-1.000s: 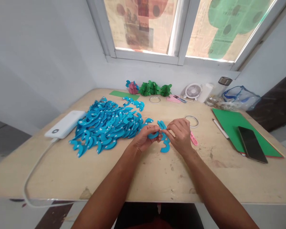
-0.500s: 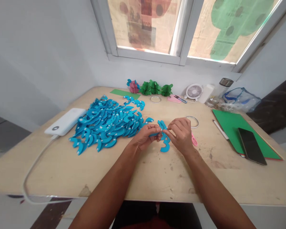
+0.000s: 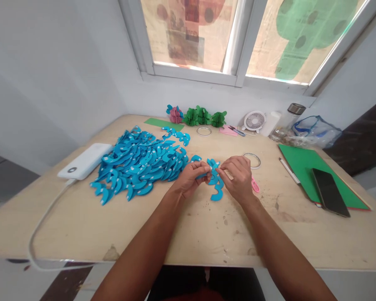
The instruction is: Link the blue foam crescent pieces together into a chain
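Note:
My left hand (image 3: 192, 177) is closed in a pinch on a blue paper piece (image 3: 201, 176), mostly hidden by the fingers. Just to its right, my right hand (image 3: 238, 173) has thumb and forefinger pressed together; whatever is between them is too small to make out. Several curved blue paper cutouts (image 3: 217, 193) lie on the table between and below the hands. Left of my left hand spreads a large heap of blue paper cutouts (image 3: 141, 161), many with small white squares on them. A pink cutter (image 3: 255, 184) lies partly behind my right hand.
A white power bank (image 3: 86, 160) with a cable lies at the left. Tape rolls (image 3: 252, 160), green folded-paper figures (image 3: 202, 116), a small fan (image 3: 255, 121) and a glass bottle (image 3: 288, 122) stand or lie farther back. A phone (image 3: 330, 192) rests on green paper (image 3: 303, 161) at the right.
My fingertips have moved slightly apart, the right hand shifting a little away from the left. The left hand still holds the blue paper piece.

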`<state>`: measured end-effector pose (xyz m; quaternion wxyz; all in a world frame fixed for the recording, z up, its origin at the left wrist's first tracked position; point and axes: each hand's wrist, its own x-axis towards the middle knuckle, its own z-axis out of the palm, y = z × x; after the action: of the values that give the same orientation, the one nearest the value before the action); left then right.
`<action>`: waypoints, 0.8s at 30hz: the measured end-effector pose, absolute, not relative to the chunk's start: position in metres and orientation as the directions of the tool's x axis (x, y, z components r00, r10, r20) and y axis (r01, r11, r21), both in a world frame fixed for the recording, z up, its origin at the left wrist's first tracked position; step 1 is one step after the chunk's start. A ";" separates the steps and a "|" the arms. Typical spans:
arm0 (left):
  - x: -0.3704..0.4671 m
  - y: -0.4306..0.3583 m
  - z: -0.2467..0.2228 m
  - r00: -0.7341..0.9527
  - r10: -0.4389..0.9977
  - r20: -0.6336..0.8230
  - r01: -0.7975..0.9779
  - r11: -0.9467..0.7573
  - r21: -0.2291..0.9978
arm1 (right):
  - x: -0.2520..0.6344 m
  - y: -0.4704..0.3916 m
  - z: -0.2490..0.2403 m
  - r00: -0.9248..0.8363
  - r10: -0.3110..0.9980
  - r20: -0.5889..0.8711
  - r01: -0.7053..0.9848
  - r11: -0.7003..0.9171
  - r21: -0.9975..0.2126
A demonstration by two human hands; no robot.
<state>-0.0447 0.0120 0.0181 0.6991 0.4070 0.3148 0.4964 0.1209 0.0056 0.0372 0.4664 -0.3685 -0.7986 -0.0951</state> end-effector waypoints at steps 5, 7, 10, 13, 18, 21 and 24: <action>-0.042 0.010 0.023 0.239 0.971 0.019 -0.396 0.080 0.915 | 0.120 0.005 0.037 -0.279 0.528 0.802 0.669 0.706 -0.233; -0.042 0.010 0.023 0.242 0.970 0.039 -0.370 0.055 0.927 | 0.121 0.005 0.037 -0.263 0.554 0.790 0.664 0.698 -0.268; -0.042 0.009 0.023 0.229 0.969 0.088 -0.331 -0.007 0.943 | 0.121 0.005 0.038 -0.228 0.607 0.761 0.644 0.680 -0.350; -0.042 0.009 0.023 0.209 0.971 0.112 -0.290 -0.048 0.956 | 0.122 0.005 0.038 -0.196 0.657 0.728 0.619 0.659 -0.428; -0.041 0.010 0.023 0.173 0.978 0.114 -0.273 -0.063 0.960 | 0.122 0.005 0.038 -0.201 0.681 0.704 0.589 0.659 -0.468; -0.041 0.010 0.023 0.160 0.980 0.115 -0.278 -0.067 0.958 | 0.122 0.006 0.037 -0.203 0.680 0.704 0.577 0.664 -0.475; -0.040 0.009 0.024 0.147 0.983 0.112 -0.286 -0.066 0.956 | 0.122 0.006 0.037 -0.211 0.677 0.705 0.579 0.668 -0.468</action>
<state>-0.0398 0.0093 0.0237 0.5813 0.4851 0.3591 0.5457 0.1221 0.0060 0.0369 0.4804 -0.4045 -0.7765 0.0512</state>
